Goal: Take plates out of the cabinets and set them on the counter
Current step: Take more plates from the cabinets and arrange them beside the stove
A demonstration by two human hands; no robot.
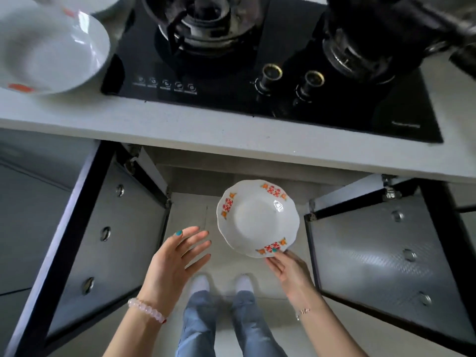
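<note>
1. Top: black hob (257, 81) in counter (154, 124); white plate (49, 52) resting upper left.
2. Centre: patterned plate (257, 217), near rim pinched by right hand (288, 269), between open cabinet doors (110, 240).
3. Left hand (175, 258) spread, empty.

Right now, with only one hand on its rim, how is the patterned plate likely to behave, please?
The patterned plate looks like glazed ceramic, so probably stiff and breakable if dropped. Its glossy highlight suggests a slick surface. The right hand pinches only the near rim, so it may tip; the open left hand could steady it.
</note>
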